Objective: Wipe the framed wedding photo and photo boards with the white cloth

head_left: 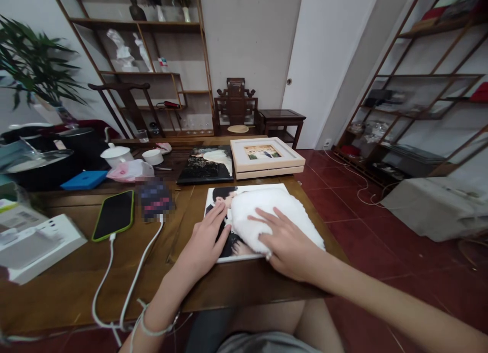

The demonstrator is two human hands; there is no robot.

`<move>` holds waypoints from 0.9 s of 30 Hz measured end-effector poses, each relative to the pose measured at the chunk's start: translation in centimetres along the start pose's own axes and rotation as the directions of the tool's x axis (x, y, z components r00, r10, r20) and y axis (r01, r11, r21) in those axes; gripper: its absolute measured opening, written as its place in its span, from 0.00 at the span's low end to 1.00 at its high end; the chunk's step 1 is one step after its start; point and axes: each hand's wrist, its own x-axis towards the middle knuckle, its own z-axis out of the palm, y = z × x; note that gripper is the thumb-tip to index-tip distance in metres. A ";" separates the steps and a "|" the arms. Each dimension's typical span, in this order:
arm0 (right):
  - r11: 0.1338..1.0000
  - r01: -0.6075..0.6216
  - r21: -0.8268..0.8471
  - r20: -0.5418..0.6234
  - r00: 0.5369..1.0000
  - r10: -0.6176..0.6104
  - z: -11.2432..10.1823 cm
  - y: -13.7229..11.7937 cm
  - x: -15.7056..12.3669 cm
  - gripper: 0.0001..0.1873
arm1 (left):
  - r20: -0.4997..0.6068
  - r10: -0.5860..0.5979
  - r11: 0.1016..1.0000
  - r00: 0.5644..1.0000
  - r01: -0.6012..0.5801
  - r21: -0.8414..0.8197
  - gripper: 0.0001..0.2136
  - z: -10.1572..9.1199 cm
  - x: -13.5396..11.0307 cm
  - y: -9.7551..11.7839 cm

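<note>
A photo panel (224,246) with a white edge lies flat near the front edge of the wooden table. My left hand (208,236) rests on its left side, fingers stretched out over the printed picture. Covering much of the panel's right side is a white fluffy cloth (293,216), perhaps a mitt; I cannot tell. On top of it lies my right hand (282,236), fingers spread and pressing on the pile. The cloth hides the right part of the picture and hangs slightly past the panel's right edge.
Behind the panel lie a dark photo panel (206,165) and a stack of pale picture frames (267,160). To the left are a green-cased phone (114,216) with a white cable (102,282), a white box (46,246), a blue box (84,180) and a teapot (116,155).
</note>
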 end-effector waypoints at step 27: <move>0.988 -0.034 0.150 0.097 0.995 0.020 -2.1 -1.3 -4.6 0.15 | -0.005 0.015 1.000 1.000 -0.015 0.004 0.21 -0.1 -0.2 0.0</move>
